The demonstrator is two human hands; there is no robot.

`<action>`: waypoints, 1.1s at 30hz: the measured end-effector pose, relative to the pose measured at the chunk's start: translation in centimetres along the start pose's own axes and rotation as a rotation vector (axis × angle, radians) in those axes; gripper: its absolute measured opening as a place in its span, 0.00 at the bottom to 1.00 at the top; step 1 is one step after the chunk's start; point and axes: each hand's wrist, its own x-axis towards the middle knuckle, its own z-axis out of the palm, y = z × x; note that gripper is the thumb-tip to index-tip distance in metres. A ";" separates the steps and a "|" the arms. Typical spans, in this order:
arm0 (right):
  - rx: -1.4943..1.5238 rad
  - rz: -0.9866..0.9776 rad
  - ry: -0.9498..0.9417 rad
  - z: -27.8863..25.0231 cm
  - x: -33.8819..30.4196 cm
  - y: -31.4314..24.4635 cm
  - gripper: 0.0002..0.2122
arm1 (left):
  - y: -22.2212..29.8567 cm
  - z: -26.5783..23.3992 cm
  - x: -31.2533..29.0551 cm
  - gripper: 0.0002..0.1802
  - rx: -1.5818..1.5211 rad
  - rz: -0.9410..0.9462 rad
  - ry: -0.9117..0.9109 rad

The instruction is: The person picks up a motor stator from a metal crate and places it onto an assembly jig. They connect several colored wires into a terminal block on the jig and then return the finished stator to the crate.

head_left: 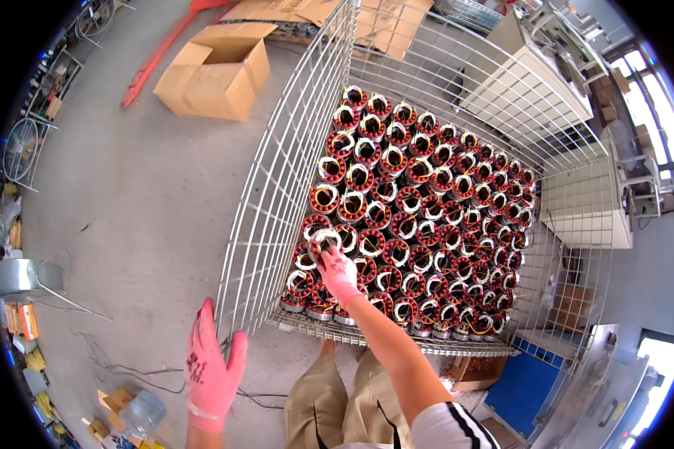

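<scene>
My right hand [338, 275], in a pink glove, reaches into a wire mesh cage [258, 217] and grips a motor stator [323, 243] with a pale winding ring. The stator is above the others near the cage's left side, and my fingers partly hide it. Several rows of similar stators [393, 161], with red and white rings and yellow and black leads, stand packed in the cage. My left hand [211, 368], also gloved in pink, is beside the cage's near left corner, fingers stretched up and thumb apart. Whether it touches the wire cannot be made out.
An open cardboard box [221, 75] lies on the floor beyond the cage's left side, near a red metal bar [153, 67]. Pale cabinets [528, 78] stand past the far right. A blue panel [526, 382] is at the near right; cables [138, 369] trail over the floor.
</scene>
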 end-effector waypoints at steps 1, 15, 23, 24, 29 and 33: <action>-0.024 -0.005 0.034 1.1 1.7 -0.3 0.10 | 0.0 -0.2 0.0 0.38 0.000 -0.031 -0.012; -0.274 -0.044 -0.149 5.6 10.2 0.5 0.11 | -1.1 0.1 -0.1 0.33 0.033 -0.027 -0.043; -0.399 -0.166 -0.131 5.5 10.3 1.8 0.12 | 0.4 -0.7 0.5 0.34 0.022 -0.084 -0.065; -0.422 -0.189 -0.120 5.3 10.2 2.2 0.12 | 0.5 -0.7 0.4 0.34 0.020 -0.089 -0.062; -0.472 -0.243 -0.111 5.5 10.7 1.8 0.12 | 0.4 -0.6 0.1 0.35 0.028 -0.080 -0.046; -0.407 -0.192 -0.098 6.0 10.5 1.8 0.12 | 0.6 -1.0 0.0 0.36 0.020 -0.101 -0.076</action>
